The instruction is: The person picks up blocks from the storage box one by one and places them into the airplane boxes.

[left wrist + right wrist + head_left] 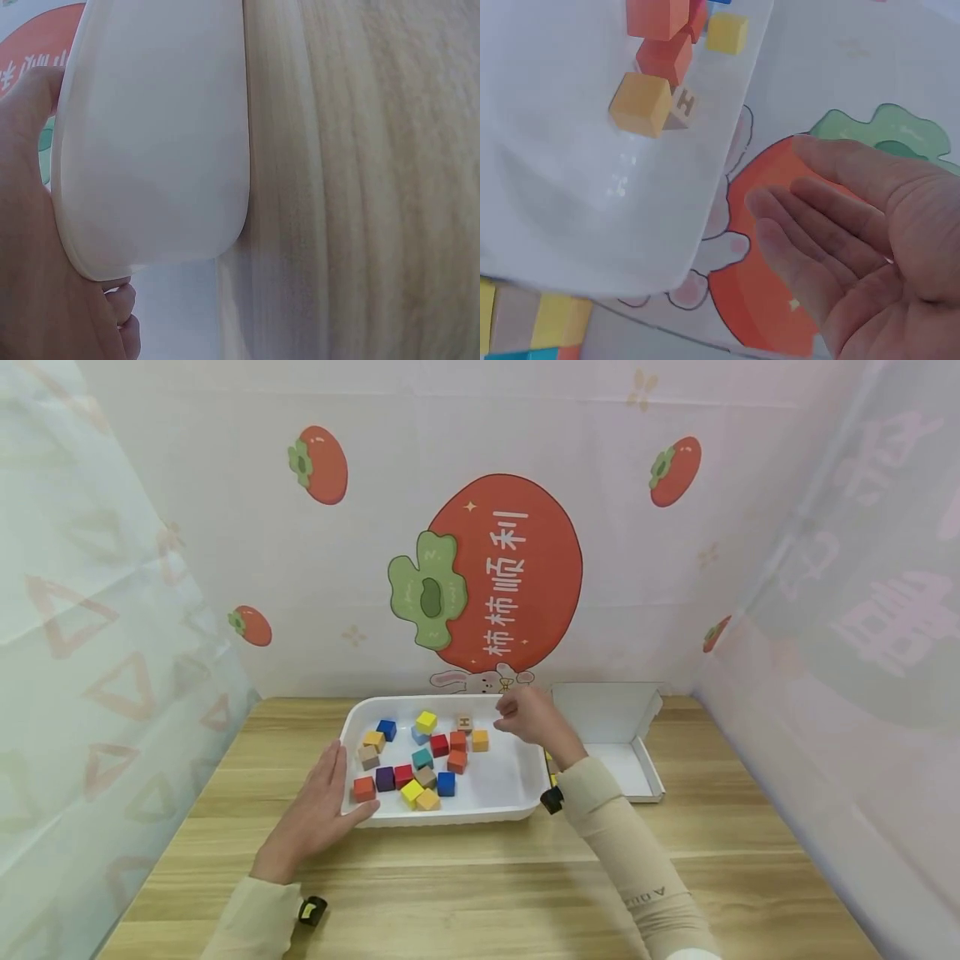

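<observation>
1. Steady the white tray (480, 817) with the left hand (318, 802) as laid, straight-fingered along the left end and with thumb on the near rim; press lightly to avoid tilting.
2. Find the blocks (423, 759) inside the tray, clustered left to middle; start with the light orange block (480, 741) at the cluster's right edge.
3. Lower the right hand (534, 714), empty and loosely bent-fingered near the far right corner; pinch opposite faces.
4. Avoid knocking the open white box (618, 772) at right.

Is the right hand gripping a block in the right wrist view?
No, the right hand shows its palm side, with nothing held in it.
</observation>
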{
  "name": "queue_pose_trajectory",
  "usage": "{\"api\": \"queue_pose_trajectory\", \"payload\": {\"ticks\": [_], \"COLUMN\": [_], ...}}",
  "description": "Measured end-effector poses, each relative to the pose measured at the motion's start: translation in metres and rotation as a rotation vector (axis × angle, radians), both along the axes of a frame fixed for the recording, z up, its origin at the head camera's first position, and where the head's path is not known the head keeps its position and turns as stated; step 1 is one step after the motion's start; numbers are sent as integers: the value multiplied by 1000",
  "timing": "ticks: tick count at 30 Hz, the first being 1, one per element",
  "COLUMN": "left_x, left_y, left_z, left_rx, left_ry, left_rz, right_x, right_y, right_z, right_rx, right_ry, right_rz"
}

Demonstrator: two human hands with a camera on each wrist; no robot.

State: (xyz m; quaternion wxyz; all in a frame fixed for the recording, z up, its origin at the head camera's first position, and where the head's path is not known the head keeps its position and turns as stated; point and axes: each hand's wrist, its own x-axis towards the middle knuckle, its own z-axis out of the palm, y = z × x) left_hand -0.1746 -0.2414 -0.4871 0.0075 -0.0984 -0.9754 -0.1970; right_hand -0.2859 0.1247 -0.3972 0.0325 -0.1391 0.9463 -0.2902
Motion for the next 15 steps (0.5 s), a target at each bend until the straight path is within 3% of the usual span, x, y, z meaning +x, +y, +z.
{"api": "queue_pose_trajectory", "payload": {"ticks": [7, 15], "left_x": [1, 2], "left_y": [1, 2], "left_z": [1, 1], "left_rx": [7, -1], "left_ry": [-18, -12], "left_rz": [10, 18], "right_x": [-27, -40], "right_y": [-14, -23], "right_z": [-18, -32], "right_rx": [54, 96], "right_ry": [-50, -194], "right_rz": [91, 76]}}
